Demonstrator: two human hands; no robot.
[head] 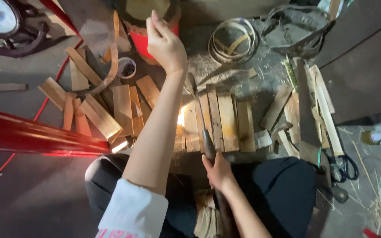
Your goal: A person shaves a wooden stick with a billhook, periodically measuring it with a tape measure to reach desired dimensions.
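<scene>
Gripping a long knife [201,128] by its handle, right hand [219,172] fingers clamped around it, blade over the bamboo slats [219,121]. Left hand [166,44] raised, fingers together, near a small bowl [126,67] holding dark bits.

2 hands [166,44]; 1 knife [201,128]; 1 small bowl [126,67]; 1 scissors [342,167]

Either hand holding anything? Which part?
Right hand grips the long knife by its handle. Left hand is raised over the red bucket, holding nothing.
</scene>
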